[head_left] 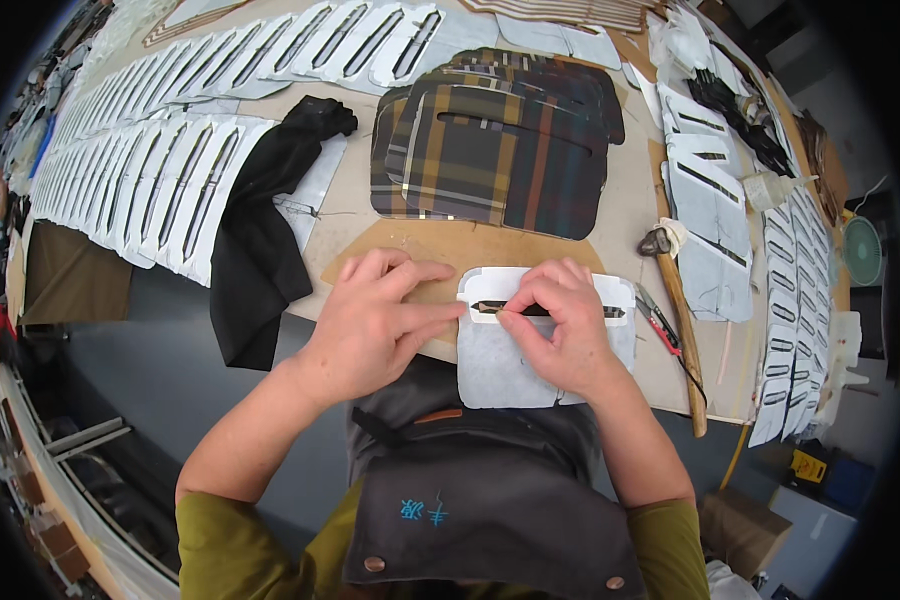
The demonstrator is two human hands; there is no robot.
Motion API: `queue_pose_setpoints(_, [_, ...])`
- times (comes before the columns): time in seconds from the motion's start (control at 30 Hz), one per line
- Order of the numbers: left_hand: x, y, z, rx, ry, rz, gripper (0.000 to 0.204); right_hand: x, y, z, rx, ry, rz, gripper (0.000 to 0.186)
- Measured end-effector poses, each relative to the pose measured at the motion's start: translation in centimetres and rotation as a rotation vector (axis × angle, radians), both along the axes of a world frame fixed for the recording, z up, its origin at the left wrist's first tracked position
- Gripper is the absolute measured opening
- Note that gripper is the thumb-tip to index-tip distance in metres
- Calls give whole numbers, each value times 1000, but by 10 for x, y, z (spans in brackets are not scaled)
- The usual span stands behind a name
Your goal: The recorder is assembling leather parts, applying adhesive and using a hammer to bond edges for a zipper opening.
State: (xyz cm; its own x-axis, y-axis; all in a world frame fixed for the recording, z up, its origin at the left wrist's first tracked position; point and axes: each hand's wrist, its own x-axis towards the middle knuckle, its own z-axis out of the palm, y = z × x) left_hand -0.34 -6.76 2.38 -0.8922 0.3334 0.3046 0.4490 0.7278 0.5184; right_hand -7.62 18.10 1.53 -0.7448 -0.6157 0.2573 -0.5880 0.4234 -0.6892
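Flat at the table's front edge lies a white-backed fabric piece (490, 365) with rounded corners and a long, narrow slot. Dark plaid cloth shows through this slot (562, 311). My left hand (370, 315) is open, its fingers stretched to the right and their tips at the left edge of the piece, by the slot's end. My right hand (565, 325) rests over the piece, thumb and forefinger pinched together at the slot; what they pinch is too small to make out. Beyond my hands lies a stack of plaid fabric pieces (470, 160) with slots.
A tan curved board (400, 240) lies under my work. Black cloth (260, 250) drapes over the table edge at left. On the right lie a wooden-handled hammer (682, 340), red-handled scissors (662, 328) and a white bottle (775, 190). Rows of slotted white pieces (175, 185) cover both sides.
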Motion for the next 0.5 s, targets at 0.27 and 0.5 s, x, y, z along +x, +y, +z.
queue_pose_setpoints(0.27, [-13,16,35,255,11,37,39,-7,-29,32,42,-416,-92,15])
queue_pose_setpoints(0.5, [-29,7,-6,153,-71,74,39,-3,-34,0,47,-88,-46,9])
